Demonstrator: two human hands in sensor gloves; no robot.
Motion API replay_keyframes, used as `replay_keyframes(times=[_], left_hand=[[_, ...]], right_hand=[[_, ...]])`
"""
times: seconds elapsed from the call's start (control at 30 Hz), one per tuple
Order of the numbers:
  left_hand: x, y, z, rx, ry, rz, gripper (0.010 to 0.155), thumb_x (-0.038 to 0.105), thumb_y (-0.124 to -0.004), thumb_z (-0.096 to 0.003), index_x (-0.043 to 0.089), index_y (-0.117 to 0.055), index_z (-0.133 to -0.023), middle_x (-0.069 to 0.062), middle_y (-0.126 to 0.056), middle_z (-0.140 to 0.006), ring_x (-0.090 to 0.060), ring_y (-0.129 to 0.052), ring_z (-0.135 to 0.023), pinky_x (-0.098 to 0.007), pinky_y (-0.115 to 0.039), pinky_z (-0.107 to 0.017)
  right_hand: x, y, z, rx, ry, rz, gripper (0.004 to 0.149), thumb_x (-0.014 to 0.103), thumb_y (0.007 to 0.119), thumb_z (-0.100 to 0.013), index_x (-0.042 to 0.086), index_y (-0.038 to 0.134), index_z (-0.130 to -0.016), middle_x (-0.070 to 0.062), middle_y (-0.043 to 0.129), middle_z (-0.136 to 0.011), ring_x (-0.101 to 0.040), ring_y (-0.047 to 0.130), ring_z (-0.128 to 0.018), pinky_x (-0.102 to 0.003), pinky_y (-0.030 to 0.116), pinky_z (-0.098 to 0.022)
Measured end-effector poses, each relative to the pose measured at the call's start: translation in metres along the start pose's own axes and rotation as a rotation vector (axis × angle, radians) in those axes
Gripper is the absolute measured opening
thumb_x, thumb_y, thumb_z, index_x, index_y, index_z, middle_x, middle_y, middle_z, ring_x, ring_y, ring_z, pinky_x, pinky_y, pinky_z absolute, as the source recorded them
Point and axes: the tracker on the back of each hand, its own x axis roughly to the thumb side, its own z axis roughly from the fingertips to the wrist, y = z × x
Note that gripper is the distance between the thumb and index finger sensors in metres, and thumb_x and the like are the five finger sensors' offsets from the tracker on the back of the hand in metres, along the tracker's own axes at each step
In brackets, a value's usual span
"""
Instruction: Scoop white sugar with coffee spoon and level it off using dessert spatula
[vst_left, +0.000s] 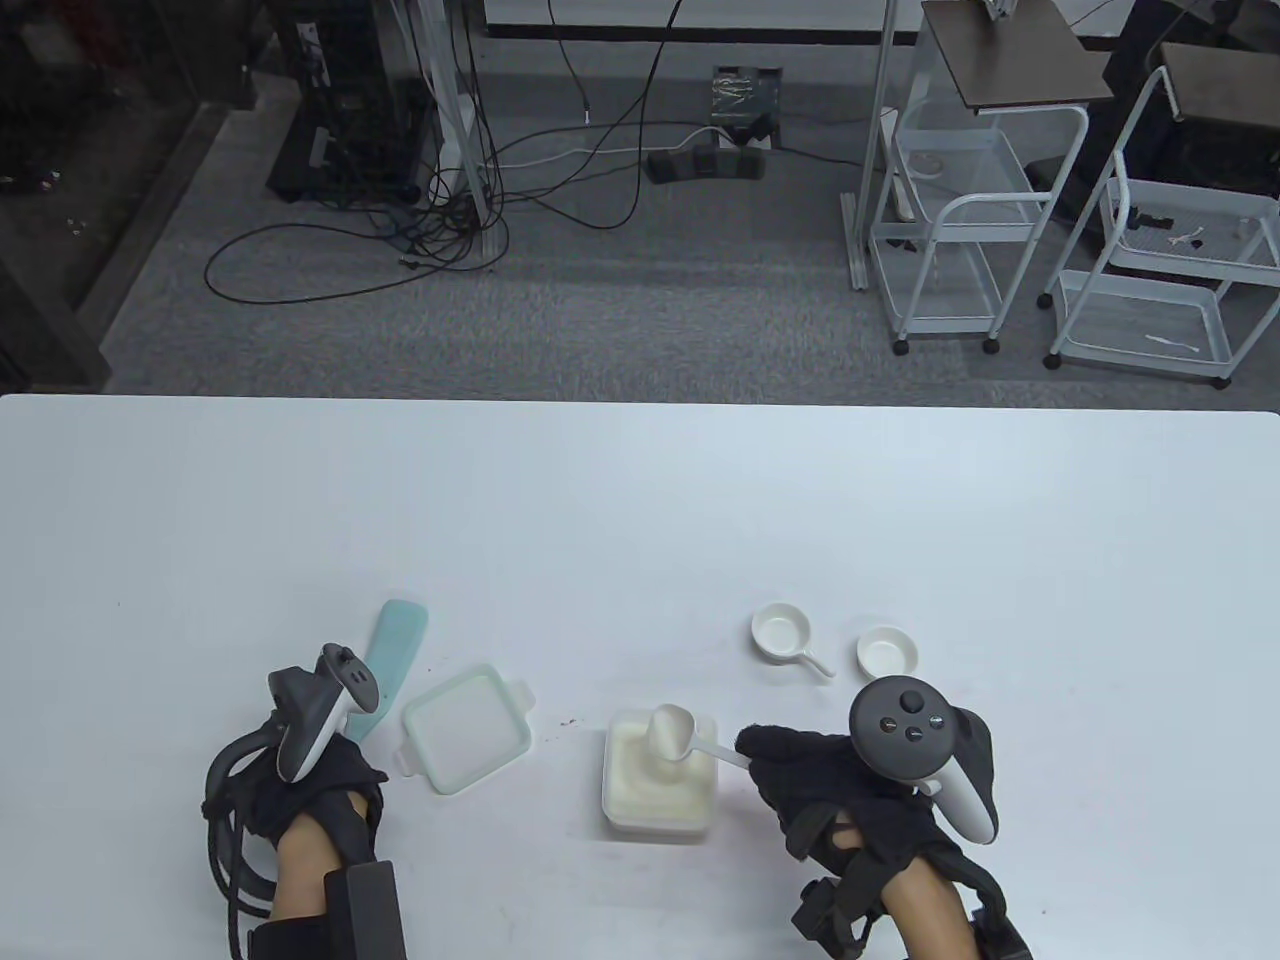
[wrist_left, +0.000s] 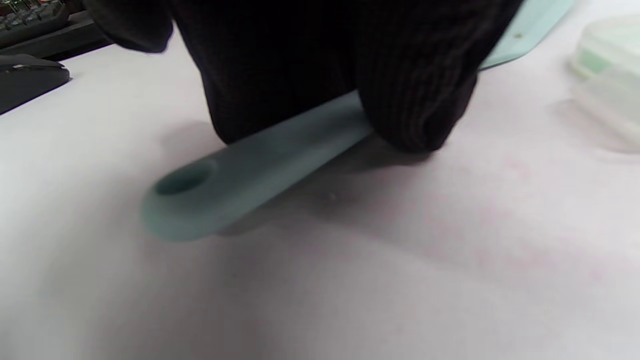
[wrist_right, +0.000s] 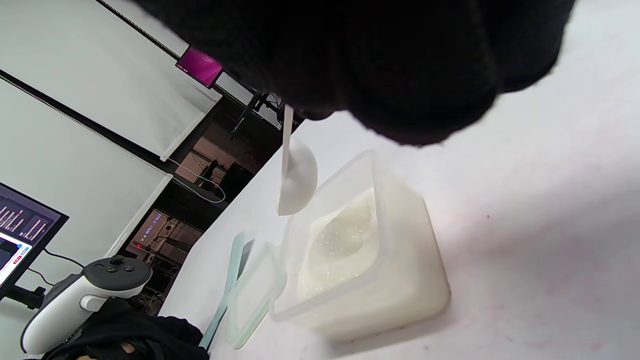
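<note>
One coffee spoon (vst_left: 678, 733) points left over sugar (vst_left: 655, 785).

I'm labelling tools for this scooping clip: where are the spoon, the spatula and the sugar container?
White plastic coffee spoon (vst_left: 672, 727), table view, bowl.
Pale green dessert spatula (wrist_left: 260, 160), left wrist view, handle.
Clear square sugar container (wrist_right: 400, 260), right wrist view, side wall.

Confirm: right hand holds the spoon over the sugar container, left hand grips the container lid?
Not the lid. The left hand grips the teal spatula handle, as the left wrist view shows; the lid lies untouched beside it. The right hand does hold the spoon over the sugar container.
</note>
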Motion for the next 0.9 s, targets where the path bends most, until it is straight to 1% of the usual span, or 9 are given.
replay_keyframes(times=[0.07, 0.3, 0.4, 0.5, 0.57, 0.7, 0.77, 0.83, 0.9], left_hand=[[0.000, 0.000, -0.001, 0.003, -0.001, -0.005, 0.061, 0.043, -0.094, -0.0410, 0.023, -0.076, -0.096, -0.002, -0.092, -0.090, -0.024, -0.099, -0.076, -0.064, -0.066, -0.071], [-0.001, 0.000, -0.001, -0.001, -0.009, 0.013, 0.060, 0.043, -0.095, -0.0409, 0.024, -0.076, -0.095, -0.001, -0.092, -0.090, -0.024, -0.098, -0.077, -0.065, -0.063, -0.071], [-0.001, 0.001, 0.001, 0.002, -0.029, 0.046, 0.058, 0.047, -0.099, -0.0381, 0.026, -0.079, -0.089, 0.005, -0.094, -0.084, -0.021, -0.100, -0.074, -0.064, -0.066, -0.071], [0.001, 0.001, 0.002, -0.015, -0.041, 0.061, 0.054, 0.047, -0.100, -0.0379, 0.026, -0.080, -0.084, 0.008, -0.094, -0.079, -0.017, -0.107, -0.065, -0.056, -0.076, -0.068], [0.000, 0.001, 0.001, -0.035, -0.052, 0.071, 0.055, 0.047, -0.100, -0.0380, 0.026, -0.080, -0.085, 0.006, -0.095, -0.079, -0.015, -0.109, -0.062, -0.048, -0.082, -0.065], [0.001, 0.003, 0.003, -0.056, -0.088, 0.113, 0.056, 0.044, -0.099, -0.0392, 0.026, -0.082, -0.089, 0.003, -0.097, -0.080, -0.016, -0.112, -0.058, -0.045, -0.084, -0.062], [0.003, 0.010, 0.008, 0.002, -0.110, 0.122, 0.057, 0.044, -0.099, -0.0391, 0.024, -0.084, -0.090, 0.003, -0.097, -0.079, -0.015, -0.113, -0.056, -0.044, -0.086, -0.061], [0.007, 0.021, 0.020, 0.008, -0.169, 0.145, 0.057, 0.044, -0.098, -0.0392, 0.023, -0.084, -0.090, 0.003, -0.097, -0.079, -0.013, -0.114, -0.056, -0.042, -0.088, -0.060], [0.021, 0.038, 0.049, 0.015, -0.324, 0.266, 0.056, 0.044, -0.097, -0.0398, 0.022, -0.083, -0.089, 0.002, -0.097, -0.078, -0.014, -0.115, -0.055, -0.042, -0.090, -0.058]], right_hand=[[0.000, 0.000, 0.000, -0.001, 0.002, 0.000, 0.042, 0.020, 0.078, -0.047, 0.002, 0.083, -0.084, -0.012, 0.094, -0.045, -0.023, 0.098, -0.029, -0.058, 0.080, -0.047], [0.000, 0.000, 0.000, 0.000, 0.006, 0.006, 0.042, 0.020, 0.078, -0.048, 0.002, 0.083, -0.085, -0.012, 0.094, -0.046, -0.023, 0.098, -0.029, -0.058, 0.080, -0.047], [0.000, 0.000, 0.000, -0.002, 0.008, 0.012, 0.042, 0.020, 0.078, -0.048, 0.002, 0.082, -0.085, -0.012, 0.094, -0.046, -0.023, 0.098, -0.030, -0.058, 0.080, -0.047], [0.000, 0.000, 0.000, 0.000, 0.010, 0.012, 0.042, 0.021, 0.078, -0.048, 0.002, 0.082, -0.085, -0.012, 0.094, -0.046, -0.023, 0.098, -0.030, -0.058, 0.080, -0.047], [0.000, 0.000, 0.000, 0.000, 0.010, 0.010, 0.041, 0.021, 0.078, -0.048, 0.002, 0.082, -0.085, -0.012, 0.094, -0.046, -0.023, 0.097, -0.030, -0.058, 0.080, -0.047], [0.000, 0.000, 0.000, 0.004, 0.010, 0.010, 0.042, 0.020, 0.078, -0.048, 0.002, 0.082, -0.085, -0.012, 0.094, -0.046, -0.023, 0.097, -0.030, -0.058, 0.080, -0.047], [0.000, 0.000, 0.000, 0.006, 0.011, 0.009, 0.042, 0.021, 0.078, -0.048, 0.003, 0.082, -0.085, -0.012, 0.094, -0.046, -0.023, 0.097, -0.030, -0.058, 0.080, -0.048], [0.000, 0.000, 0.000, 0.006, 0.011, 0.003, 0.042, 0.021, 0.078, -0.048, 0.003, 0.082, -0.085, -0.012, 0.094, -0.046, -0.023, 0.097, -0.030, -0.058, 0.080, -0.047], [-0.001, -0.001, -0.001, 0.015, 0.012, -0.013, 0.042, 0.021, 0.077, -0.048, 0.003, 0.082, -0.085, -0.012, 0.094, -0.045, -0.022, 0.097, -0.029, -0.058, 0.080, -0.047]])
